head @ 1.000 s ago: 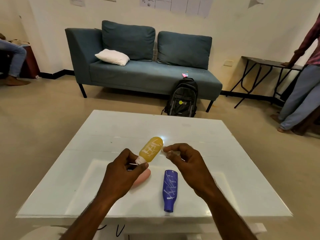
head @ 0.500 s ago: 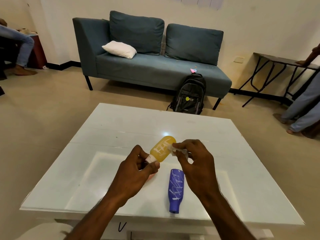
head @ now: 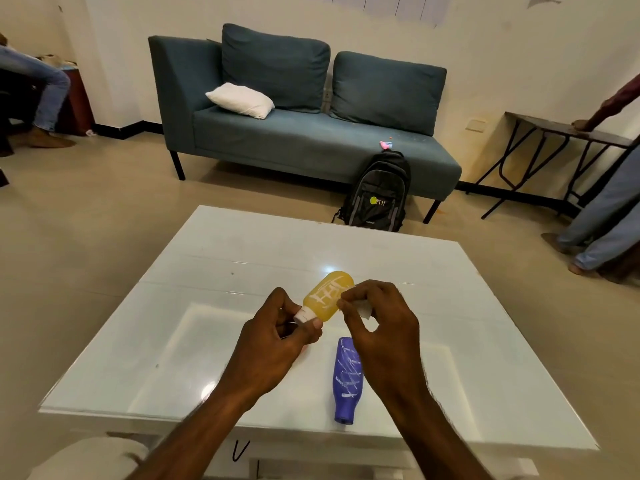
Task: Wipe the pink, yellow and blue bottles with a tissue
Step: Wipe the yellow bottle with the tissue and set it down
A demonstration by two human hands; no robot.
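while the left hand (head: pixel 273 344) holds the yellow bottle (head: pixel 327 295) by its white cap end, grip closed around the neck, the bottle is raised above the middle of the white surface (head: pixel 221 258) and tilted with its rounded base pointing toward the far edge; white scribbled marks cover its upper face. the right hand (head: pixel 381 327) has its grip pinched shut on a small white tissue (head: pixel 364 308), with the fingertips (head: pixel 343 303) pressed against the right side of the yellow bottle. the blue bottle (head: pixel 347 379) lies flat on the surface toward the near edge, just right of centre, its open neck pointing at the near edge and white marks along its side; the right hand overlaps its far end. the pink bottle (head: pixel 304 348) shows only as a thin sliver under the left hand, resting on the surface beside the blue bottle
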